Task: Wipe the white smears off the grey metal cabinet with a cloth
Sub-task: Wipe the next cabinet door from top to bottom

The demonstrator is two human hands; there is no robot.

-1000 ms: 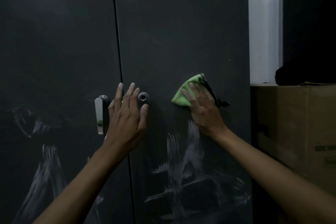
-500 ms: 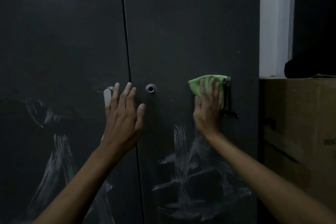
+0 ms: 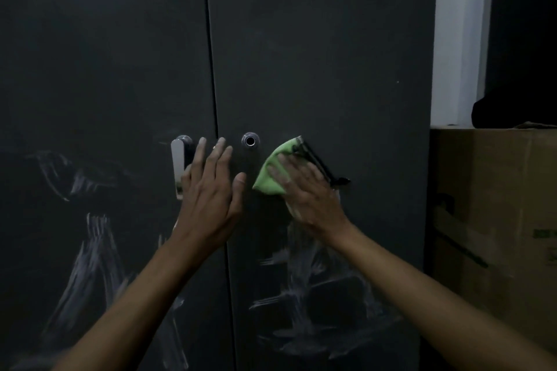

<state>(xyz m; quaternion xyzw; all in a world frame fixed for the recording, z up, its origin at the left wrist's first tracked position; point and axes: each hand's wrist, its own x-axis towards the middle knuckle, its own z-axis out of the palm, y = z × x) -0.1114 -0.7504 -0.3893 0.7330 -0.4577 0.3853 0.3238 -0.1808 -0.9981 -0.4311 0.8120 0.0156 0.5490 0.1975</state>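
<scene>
Since half a second ago, your right hand (image 3: 304,190) has swept the crumpled green cloth (image 3: 272,173) leftward toward the round silver lock (image 3: 250,140). Nearest you, both forearms reach up. Your right fingers lie spread flat, pressing the cloth against the right door of the grey metal cabinet (image 3: 316,54). Your left hand (image 3: 211,190), fingers straight and spread, braces flat across the door seam beside the silver handle (image 3: 178,167). White smears (image 3: 313,289) lie directly below the cloth, streaking mostly up and down; your right hand is nearer. More smears (image 3: 87,256) mark the left door. Farther right stands a brown cardboard box (image 3: 497,205); its green print is unreadable.
</scene>
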